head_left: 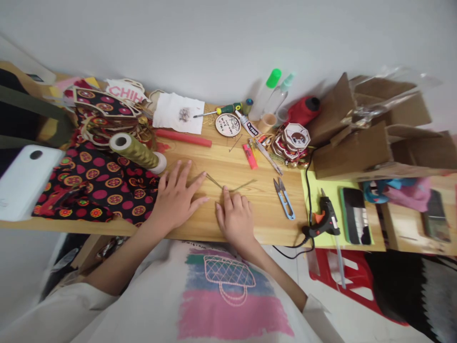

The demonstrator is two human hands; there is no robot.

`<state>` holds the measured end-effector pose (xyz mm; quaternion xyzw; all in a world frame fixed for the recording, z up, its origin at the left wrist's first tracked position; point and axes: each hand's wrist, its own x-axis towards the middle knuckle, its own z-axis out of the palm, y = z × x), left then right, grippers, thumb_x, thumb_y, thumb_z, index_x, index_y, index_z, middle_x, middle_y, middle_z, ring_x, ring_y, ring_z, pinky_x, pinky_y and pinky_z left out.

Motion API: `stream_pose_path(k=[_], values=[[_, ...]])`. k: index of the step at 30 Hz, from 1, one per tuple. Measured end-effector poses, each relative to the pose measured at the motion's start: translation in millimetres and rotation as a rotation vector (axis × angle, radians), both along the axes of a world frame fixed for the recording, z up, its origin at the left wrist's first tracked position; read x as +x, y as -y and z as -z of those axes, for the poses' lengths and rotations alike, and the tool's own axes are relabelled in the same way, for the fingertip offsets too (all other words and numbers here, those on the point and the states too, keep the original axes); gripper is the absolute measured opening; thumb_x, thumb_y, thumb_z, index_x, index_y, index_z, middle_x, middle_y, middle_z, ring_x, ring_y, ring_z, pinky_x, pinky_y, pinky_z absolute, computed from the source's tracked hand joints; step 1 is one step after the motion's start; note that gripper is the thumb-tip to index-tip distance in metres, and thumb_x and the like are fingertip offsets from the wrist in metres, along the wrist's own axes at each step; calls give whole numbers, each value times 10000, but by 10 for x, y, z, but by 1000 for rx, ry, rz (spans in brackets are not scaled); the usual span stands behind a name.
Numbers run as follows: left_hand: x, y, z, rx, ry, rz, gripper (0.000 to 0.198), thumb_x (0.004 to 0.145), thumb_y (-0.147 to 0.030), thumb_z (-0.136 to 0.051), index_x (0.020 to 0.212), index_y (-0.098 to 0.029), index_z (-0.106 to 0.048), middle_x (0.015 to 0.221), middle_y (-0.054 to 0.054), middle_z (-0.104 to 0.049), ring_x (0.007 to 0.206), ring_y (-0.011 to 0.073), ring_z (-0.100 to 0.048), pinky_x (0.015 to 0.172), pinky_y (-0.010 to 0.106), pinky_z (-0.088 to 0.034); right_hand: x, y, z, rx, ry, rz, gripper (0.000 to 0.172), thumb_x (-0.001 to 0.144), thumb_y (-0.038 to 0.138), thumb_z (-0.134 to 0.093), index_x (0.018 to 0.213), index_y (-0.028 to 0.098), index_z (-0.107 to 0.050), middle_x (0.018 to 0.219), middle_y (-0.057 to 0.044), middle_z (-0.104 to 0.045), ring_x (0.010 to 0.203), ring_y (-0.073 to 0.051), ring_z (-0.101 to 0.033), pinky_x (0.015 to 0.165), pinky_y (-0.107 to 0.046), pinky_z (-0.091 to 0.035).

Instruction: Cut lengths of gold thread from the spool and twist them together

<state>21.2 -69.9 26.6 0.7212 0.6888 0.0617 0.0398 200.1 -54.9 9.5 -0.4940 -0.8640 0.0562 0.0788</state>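
Note:
My left hand (174, 197) lies flat on the wooden table with its fingers spread, beside a patterned black cloth. A thin olive cord (243, 185) bends in a shallow V, one end close to the left fingers. At the bend, the index fingertip of my right hand (236, 216) presses the cord against the wood; its thumb is apart and the other fingers are partly curled. Left of my hands, a spool of olive thread (137, 151) lies on its side. Blue-handled thread snips (284, 197) rest to the right of my right hand.
Beyond my hands are a red stick (183, 137), a screwdriver (218, 110), a glue tube (249, 125) and a pink lighter (250, 156). Rightward sit a glue gun (324, 216) with its cable, a phone (355, 215) and cardboard boxes (357, 147). Patterned cloth (103, 183) covers the left side.

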Motion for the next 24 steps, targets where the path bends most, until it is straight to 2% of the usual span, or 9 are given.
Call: stream_pose_path(k=[10, 19, 24], values=[[-13, -14, 53, 7, 7, -17, 572, 881, -498, -430, 1391, -239, -408, 1507, 173, -262, 1382, 377, -219, 1046, 561, -230, -5, -6, -19, -41, -5, -2, 465, 936, 340, -381, 1301, 85, -516, 976, -138, -602, 878, -238, -479, 756, -367, -368], [9, -6, 71, 48, 26, -54, 617, 876, -487, -427, 1401, -164, -386, 1485, 203, -296, 1374, 365, -246, 1058, 537, -225, -6, -7, -31, -44, -11, 7, 467, 926, 329, -405, 1304, 76, -510, 973, -135, -612, 882, -240, -481, 769, -366, -368], [14, -14, 93, 86, 12, -68, 618, 875, -487, -426, 1367, -113, -426, 1451, 238, -337, 1356, 371, -277, 1044, 529, -250, -9, -7, -31, -17, -30, 8, 441, 922, 317, -415, 1274, 81, -538, 956, -129, -620, 860, -235, -489, 760, -360, -375]])
